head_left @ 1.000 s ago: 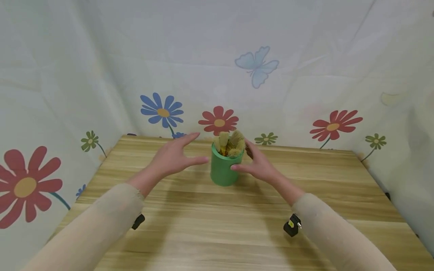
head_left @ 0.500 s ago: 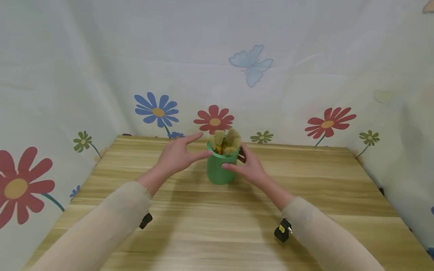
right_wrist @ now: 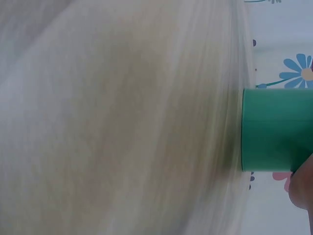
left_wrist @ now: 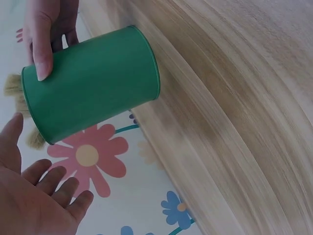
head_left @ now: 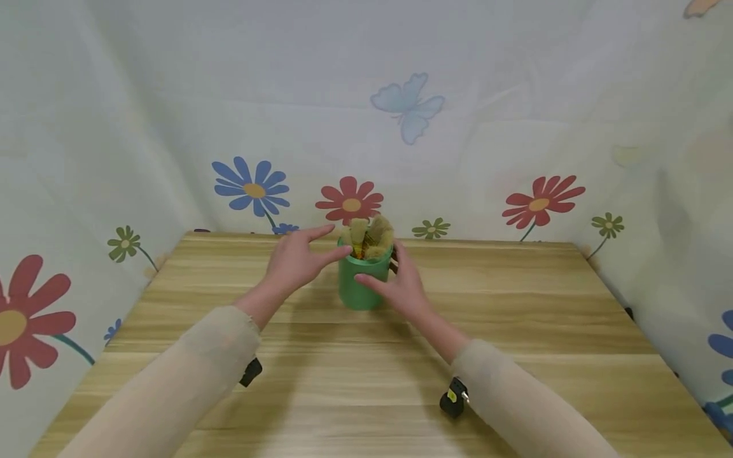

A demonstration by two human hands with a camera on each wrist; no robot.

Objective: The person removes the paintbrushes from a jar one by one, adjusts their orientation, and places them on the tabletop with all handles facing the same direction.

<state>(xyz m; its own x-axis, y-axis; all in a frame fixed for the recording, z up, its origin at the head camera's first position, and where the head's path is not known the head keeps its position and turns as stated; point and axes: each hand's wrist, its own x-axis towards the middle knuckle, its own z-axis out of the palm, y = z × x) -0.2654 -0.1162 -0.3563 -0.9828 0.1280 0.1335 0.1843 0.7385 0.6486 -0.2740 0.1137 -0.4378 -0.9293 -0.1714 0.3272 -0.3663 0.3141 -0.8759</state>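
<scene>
A green cylindrical cup [head_left: 362,286] stands upright near the back edge of the wooden table. Out of its top stick several brushes [head_left: 375,235] with tan bristles. My right hand [head_left: 403,289] grips the cup from the right, thumb across the near side and fingers round the back, partly hidden. Only part of the right thumb [right_wrist: 302,186] shows in the right wrist view. At the left rim is my left hand [head_left: 298,264], thumb and fingers spread; in the left wrist view this hand [left_wrist: 44,198] has its palm turned up, apart from the cup.
The wood-grain table [head_left: 355,381] ends against a white cloth backdrop [head_left: 286,95] printed with flowers and a butterfly. Beige sleeves [head_left: 195,362] cover both forearms. A small black device [head_left: 454,397] is at the right wrist.
The left hand has come nearer to the cup's rim. The right thumb has slid further left across the cup's side. The whole scene has shifted left as the head view turned.
</scene>
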